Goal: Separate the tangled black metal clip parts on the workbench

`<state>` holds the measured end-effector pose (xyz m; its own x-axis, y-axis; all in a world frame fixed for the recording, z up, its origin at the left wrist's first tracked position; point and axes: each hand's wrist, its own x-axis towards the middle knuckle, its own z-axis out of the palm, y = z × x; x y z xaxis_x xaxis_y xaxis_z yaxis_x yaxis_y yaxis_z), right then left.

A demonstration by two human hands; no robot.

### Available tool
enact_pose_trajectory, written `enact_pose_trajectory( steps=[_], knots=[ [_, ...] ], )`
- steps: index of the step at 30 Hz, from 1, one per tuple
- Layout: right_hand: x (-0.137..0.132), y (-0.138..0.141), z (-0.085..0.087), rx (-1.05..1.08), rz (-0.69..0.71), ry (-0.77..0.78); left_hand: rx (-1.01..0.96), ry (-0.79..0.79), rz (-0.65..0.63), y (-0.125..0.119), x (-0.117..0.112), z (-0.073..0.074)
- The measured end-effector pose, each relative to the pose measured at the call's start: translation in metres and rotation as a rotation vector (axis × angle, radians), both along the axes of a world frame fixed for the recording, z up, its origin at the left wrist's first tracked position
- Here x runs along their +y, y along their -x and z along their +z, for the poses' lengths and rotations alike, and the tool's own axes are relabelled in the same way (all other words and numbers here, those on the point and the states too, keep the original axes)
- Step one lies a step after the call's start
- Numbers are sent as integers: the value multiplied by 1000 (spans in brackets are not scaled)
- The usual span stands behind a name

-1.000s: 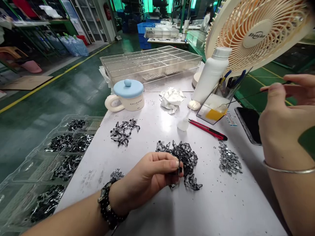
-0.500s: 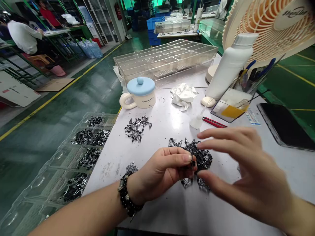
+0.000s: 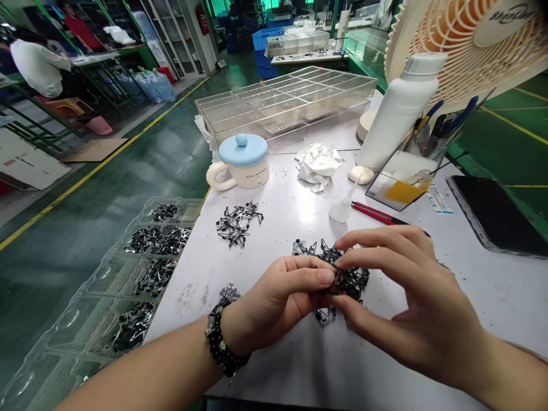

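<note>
In the head view my left hand [image 3: 285,291] is closed in a pinch over the middle of the white table. Between its thumb and fingers is a small black part [image 3: 335,275], mostly hidden by the fingertips. My right hand [image 3: 422,297] reaches in from the right; its thumb and fingertips close on the same part from the other side. Behind and under the fingers lies a pile of small black parts with metal legs [image 3: 357,279]. A smaller heap of similar parts [image 3: 238,224] lies farther back to the left. Tiny silvery pieces [image 3: 230,292] lie beside my left wrist.
Left of the table stands a clear compartment tray [image 3: 100,274] holding more parts. Farther back are a lidded mug [image 3: 250,171], crumpled tissue [image 3: 317,165], a large clear divided box [image 3: 291,103] and a white bottle [image 3: 400,114]. A phone [image 3: 499,214] and red pen [image 3: 377,213] lie right.
My right hand has moved left, and its thumb and fingertips have come in to the small part held by my left hand. The left hand has stayed nearly in place.
</note>
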<state>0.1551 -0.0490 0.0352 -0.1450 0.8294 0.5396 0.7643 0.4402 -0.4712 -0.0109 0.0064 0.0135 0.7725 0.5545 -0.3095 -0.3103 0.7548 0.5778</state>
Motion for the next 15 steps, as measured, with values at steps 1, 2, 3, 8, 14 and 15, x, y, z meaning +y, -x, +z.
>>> enact_pose_trajectory(
  steps=[1,2,3,8,14,15],
  knots=[
    [0,0,0,-3,1,-2,12,2,0,0,0,0],
    [1,-1,-1,-6,1,-4,25,2,0,0,0,0],
    [1,-1,-1,-8,3,-7,37,2,1,0,0,0],
    [2,2,-2,-2,8,-3,46,16,7,-1,-1,2],
    [0,2,-3,8,12,4,70,25,-8,-1,1,3],
    [0,2,-3,5,12,5,74,21,-7,0,1,2]
  ],
)
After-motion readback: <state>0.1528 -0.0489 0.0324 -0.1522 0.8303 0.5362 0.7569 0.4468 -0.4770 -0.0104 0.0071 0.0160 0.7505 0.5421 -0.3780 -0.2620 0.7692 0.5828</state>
